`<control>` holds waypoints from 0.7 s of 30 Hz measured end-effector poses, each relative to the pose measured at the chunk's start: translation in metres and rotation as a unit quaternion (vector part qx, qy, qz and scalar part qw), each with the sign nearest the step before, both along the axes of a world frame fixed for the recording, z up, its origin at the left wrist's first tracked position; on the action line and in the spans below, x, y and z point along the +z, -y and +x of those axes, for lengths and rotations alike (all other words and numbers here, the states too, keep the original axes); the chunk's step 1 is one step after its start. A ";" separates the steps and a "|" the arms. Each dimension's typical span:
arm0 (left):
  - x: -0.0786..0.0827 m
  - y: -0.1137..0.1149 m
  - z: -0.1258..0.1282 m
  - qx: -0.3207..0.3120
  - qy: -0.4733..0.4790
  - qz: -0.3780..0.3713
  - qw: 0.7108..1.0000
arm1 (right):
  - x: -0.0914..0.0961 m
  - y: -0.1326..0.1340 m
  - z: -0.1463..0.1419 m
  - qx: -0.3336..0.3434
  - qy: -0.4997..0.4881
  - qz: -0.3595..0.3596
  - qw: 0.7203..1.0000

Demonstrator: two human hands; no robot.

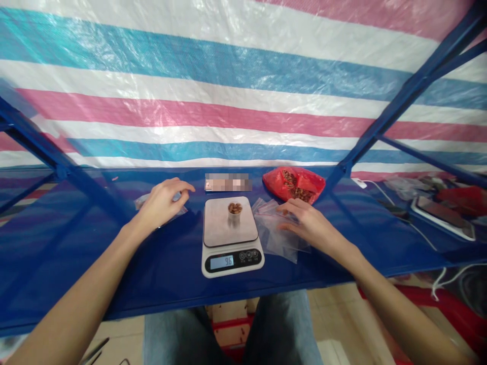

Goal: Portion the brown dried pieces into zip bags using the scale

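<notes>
A white kitchen scale (232, 228) with a metal plate stands in front of me, its display showing what looks like 9.6. On the plate sits a small cup (235, 215) heaped with brown, bean-like pieces (235, 207). To the left of the scale, my left hand (166, 202) is curved, thumb and index finger apart, above a clear plastic bag (175, 215). My right hand (306, 219) reaches over several clear zip bags (277, 235) right of the scale. Its fingers are extended and touch the bags, with thumb and fingers apart.
Behind the bags lies an open red bag (294, 183) of brown pieces. A flat phone-like object (227, 182), partly blurred out, lies behind the scale. Blue metal bars (399, 96) and a striped sheet (213, 111) bound the blue table (163, 274). A tablet-like device (443, 218) lies far right.
</notes>
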State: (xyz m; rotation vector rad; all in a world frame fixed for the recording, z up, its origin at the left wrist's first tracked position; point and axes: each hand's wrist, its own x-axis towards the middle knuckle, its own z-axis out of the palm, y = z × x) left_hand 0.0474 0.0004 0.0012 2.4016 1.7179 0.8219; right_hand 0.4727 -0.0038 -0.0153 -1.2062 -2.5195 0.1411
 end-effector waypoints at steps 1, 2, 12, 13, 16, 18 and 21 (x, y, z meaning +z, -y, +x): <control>0.000 0.000 0.000 -0.001 -0.001 0.001 1.000 | -0.002 0.000 0.002 -0.004 0.011 0.005 1.000; 0.000 0.000 0.000 -0.001 -0.003 0.002 1.000 | -0.004 0.000 0.003 -0.007 0.018 0.010 1.000; -0.002 -0.001 0.001 -0.010 -0.003 0.003 1.000 | 0.001 -0.001 -0.010 0.000 0.020 0.001 1.000; -0.002 -0.001 0.001 -0.010 -0.003 0.004 1.000 | 0.001 -0.001 -0.012 0.001 0.020 0.004 1.000; -0.003 -0.001 0.001 -0.014 -0.004 0.004 1.000 | 0.001 -0.003 -0.016 0.006 0.019 0.017 1.000; -0.003 -0.001 0.002 -0.016 -0.004 0.006 1.000 | -0.001 -0.004 -0.016 0.008 0.025 0.031 0.999; -0.003 -0.001 0.002 -0.017 -0.007 0.008 1.000 | -0.006 -0.006 -0.016 0.004 0.037 0.058 0.998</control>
